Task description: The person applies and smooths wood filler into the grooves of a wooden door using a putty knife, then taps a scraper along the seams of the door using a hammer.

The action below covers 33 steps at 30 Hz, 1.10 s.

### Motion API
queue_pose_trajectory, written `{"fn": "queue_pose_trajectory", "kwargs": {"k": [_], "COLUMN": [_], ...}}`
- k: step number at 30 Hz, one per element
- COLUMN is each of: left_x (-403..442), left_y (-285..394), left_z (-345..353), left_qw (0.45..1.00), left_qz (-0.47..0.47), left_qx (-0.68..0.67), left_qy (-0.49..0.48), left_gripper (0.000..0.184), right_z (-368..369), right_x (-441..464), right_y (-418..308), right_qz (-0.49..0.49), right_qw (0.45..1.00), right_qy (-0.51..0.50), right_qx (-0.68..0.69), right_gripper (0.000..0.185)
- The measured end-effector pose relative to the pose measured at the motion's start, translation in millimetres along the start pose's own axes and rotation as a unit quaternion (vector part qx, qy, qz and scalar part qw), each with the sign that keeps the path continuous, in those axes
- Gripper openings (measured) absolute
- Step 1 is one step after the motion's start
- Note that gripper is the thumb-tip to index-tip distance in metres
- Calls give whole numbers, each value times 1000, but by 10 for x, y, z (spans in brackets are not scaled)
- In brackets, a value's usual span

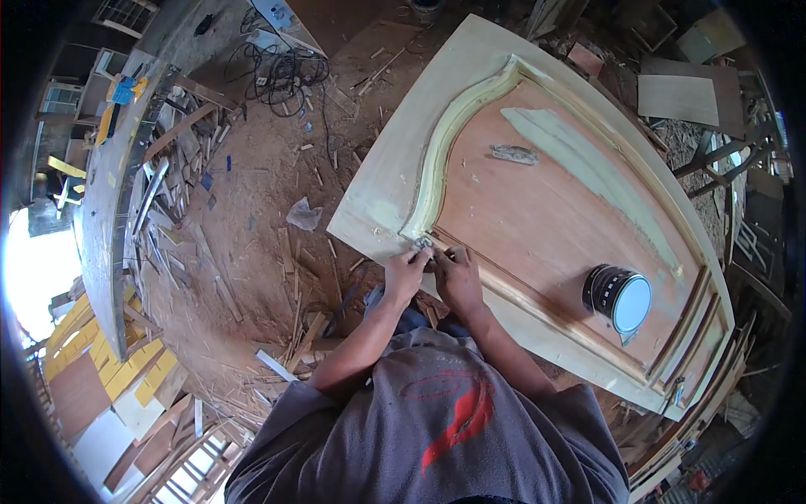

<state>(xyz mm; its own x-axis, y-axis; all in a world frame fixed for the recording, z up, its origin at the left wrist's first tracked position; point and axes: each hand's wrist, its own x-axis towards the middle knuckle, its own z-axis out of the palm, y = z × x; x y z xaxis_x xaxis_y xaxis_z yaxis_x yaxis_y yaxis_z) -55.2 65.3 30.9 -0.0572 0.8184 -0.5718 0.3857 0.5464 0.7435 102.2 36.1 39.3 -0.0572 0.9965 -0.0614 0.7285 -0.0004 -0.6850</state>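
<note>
My left hand [406, 275] and my right hand [457, 281] are close together at the near edge of a wooden door panel [495, 218]. Both have their fingers closed at the lower end of the curved moulding [443, 139], which is coated in pale yellow-green. A small greyish-white piece [423, 243] shows at my left fingertips; its kind is too small to tell. Whatever the right fingers hold is hidden. Farther up the panel lies a grey, smeared flat piece [514, 154]. A dark can with a pale blue lid [631, 304] stands on the panel to the right.
Wood offcuts [164, 210] and sawdust litter the brown floor [252, 202]. A tangle of black cable [281, 76] lies at the upper left, and a crumpled plastic scrap [304, 214] nearer. Boards [680, 97] are stacked at the upper right; a long bench [109, 202] stands left.
</note>
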Motion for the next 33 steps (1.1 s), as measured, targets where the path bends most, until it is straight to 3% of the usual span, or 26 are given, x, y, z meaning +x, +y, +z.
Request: {"fn": "queue_pose_trajectory", "kwargs": {"k": [3, 12, 15, 18, 21, 25, 30, 33], "left_x": [27, 152, 132, 113, 162, 106, 82, 85], "left_y": [-13, -62, 2, -28, 55, 148, 214, 110], "left_z": [13, 77, 68, 160, 58, 75, 54, 99], "left_qw": [997, 997, 1000, 993, 1000, 999, 997, 992], "left_qz": [-28, -35, -10, 88, 14, 8, -8, 38], "left_qx": [-66, -60, -12, -2, 3, 34, 62, 104], "left_qy": [-7, 19, 19, 73, 27, 24, 37, 54], "left_gripper": [46, 40, 43, 46, 48, 48, 49, 50], "right_z": [-31, -28, -172, -151, -56, -202, -74, -125], "right_x": [40, 241, 231, 280, 311, 304, 336, 361], "right_y": [63, 272, 249, 279, 386, 392, 415, 385], "right_qz": [-10, -45, -37, -44, -52, -33, -67, -58], "right_qw": [999, 996, 994, 993, 991, 986, 989, 987], "right_qy": [-23, -76, -93, -93, -104, -144, -105, -104], "right_qx": [20, 11, 40, 60, 71, 71, 83, 103], "right_gripper": [37, 34, 34, 33, 32, 27, 27, 27]}}
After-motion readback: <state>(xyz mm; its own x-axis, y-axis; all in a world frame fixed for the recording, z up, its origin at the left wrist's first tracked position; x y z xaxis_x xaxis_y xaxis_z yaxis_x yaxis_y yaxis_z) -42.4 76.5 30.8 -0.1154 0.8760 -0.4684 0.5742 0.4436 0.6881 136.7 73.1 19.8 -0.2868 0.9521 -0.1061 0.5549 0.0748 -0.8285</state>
